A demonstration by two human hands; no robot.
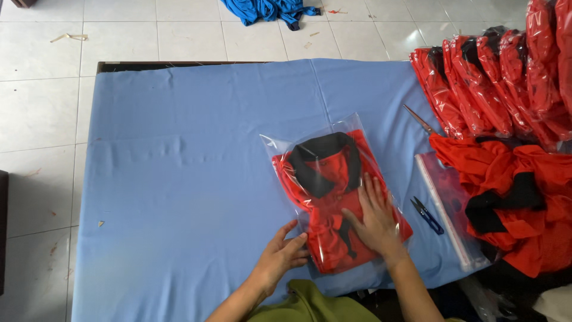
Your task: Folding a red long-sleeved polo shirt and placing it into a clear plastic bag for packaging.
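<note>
A folded red shirt with a black collar (333, 179) lies inside a clear plastic bag (351, 128) on the blue cloth-covered table (179, 179). My right hand (374, 217) rests flat on the bagged shirt, fingers spread, pressing its lower right part. My left hand (285, 253) grips the bag's lower left edge, thumb up and fingers curled onto the plastic.
Small blue thread snips (426, 214) lie right of the bag beside another clear bag (444, 209). Loose red shirts (518, 197) are heaped at the right, with a row of bagged red shirts (488, 83) behind and scissors (420, 119) nearby. Blue fabric (268, 11) lies on the tiled floor.
</note>
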